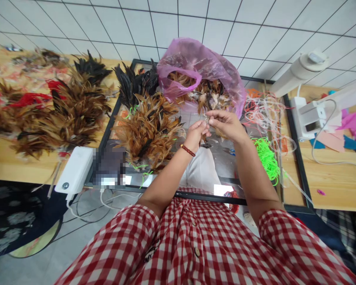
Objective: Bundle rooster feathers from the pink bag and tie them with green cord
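My left hand (196, 132), a red bead bracelet on its wrist, and my right hand (225, 123) meet above a black-framed glass panel (296, 158). Both pinch a small bunch of brown feathers (207, 117) between the fingertips. Right behind my hands an open pink plastic bag (192, 65) holds loose brown and white feathers. Left of my hands a pile of tied brown feathers (146, 128) with green bands lies on the glass, and black feathers (135, 81) lie behind it.
More brown, black and red feather bundles (62, 107) cover the wooden table at left. A white power bank (74, 169) sits at the table's edge. Neon green bands (267, 158), pale strings (262, 109), a white lamp (302, 71) and pink paper (351, 124) lie to the right.
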Demonstrator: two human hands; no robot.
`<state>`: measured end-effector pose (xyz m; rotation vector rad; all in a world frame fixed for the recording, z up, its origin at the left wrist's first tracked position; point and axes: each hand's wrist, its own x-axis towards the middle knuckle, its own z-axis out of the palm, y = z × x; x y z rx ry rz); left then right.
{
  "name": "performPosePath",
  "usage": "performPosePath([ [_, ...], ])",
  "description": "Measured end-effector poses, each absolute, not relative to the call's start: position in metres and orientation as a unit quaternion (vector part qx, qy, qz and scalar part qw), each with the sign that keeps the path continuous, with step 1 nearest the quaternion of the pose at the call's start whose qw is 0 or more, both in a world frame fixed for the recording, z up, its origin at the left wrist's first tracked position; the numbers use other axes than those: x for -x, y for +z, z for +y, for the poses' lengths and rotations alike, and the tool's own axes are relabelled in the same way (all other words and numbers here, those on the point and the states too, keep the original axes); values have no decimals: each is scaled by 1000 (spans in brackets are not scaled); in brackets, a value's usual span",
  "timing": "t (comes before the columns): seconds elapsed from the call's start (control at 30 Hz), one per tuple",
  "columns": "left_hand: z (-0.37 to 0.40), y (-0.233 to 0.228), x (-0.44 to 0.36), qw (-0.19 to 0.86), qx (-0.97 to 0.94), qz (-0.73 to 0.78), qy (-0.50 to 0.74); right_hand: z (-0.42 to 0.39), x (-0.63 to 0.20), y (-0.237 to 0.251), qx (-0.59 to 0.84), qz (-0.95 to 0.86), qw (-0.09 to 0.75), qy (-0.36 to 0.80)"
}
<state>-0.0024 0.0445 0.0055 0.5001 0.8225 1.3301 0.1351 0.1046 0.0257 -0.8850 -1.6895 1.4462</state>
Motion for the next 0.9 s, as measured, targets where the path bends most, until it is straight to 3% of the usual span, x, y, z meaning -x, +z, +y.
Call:
performPosePath([
  [0.23, 44, 2, -3, 689, -251, 345, 586, 103, -126, 21, 372, -671, 426, 479],
  [0.37, 46, -4, -5, 650, -266, 359, 615, 108, -129, 21, 405, -682, 407, 453],
  [0.47, 48, -4, -3, 624, -221, 375, 649, 110, -142, 30, 467, -704, 390, 367],
  [0.67, 53, 3, 5, 590, -130, 387, 697, 105, -159, 40, 581, -784, 100, 193],
  [0.73, 55, 3, 6, 580, -121, 387, 706, 105, -153, 34, 571, -796, 69, 190],
  [0.8, 56, 1, 6, 569, -115, 389, 716, 107, -147, 26, 544, -791, 120, 253],
  [0.9, 57, -1, 7, 557, -104, 396, 723, 115, -146, 19, 495, -725, 268, 397],
])
